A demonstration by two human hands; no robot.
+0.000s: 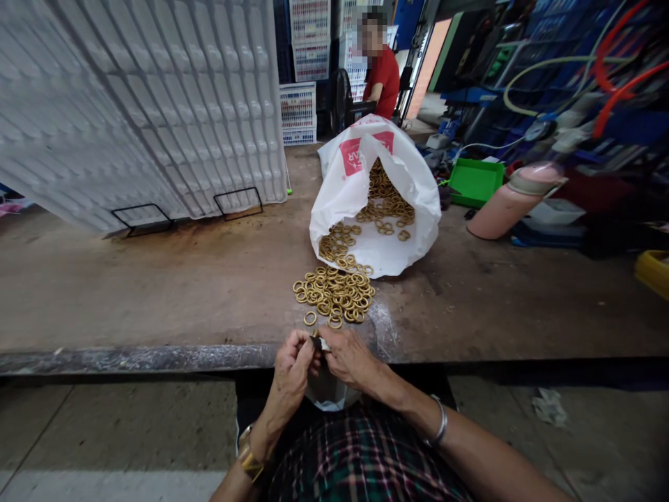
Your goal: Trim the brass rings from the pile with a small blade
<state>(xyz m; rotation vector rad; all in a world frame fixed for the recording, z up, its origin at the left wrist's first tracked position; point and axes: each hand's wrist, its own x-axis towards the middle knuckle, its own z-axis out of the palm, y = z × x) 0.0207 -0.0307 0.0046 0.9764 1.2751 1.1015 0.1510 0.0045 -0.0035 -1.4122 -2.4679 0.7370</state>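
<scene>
a brown worktop (235,272) runs across the scene. taking the hands as the clock's centre, tall ribbed white panels (209,104) stand on it at eleven o'clock. beyond the worktop, between twelve and one, a person in a red top (387,84) is near stacked crates (311,42). a white bag (334,202) lies at one o'clock, its open mouth towards the hands, with brass-coloured rings inside. a pink bottle (502,209) leans at two o'clock, just beside a green tray (475,181). a heap of rings (337,293) sits on the worktop right in front of the bag's mouth, near the hands. the left hand (293,362) and right hand (350,355) meet at the worktop's near edge, their fingers pinched on a small dark-and-pale piece (316,342). one loose ring (305,320) lies at the heap's seven o'clock.
</scene>
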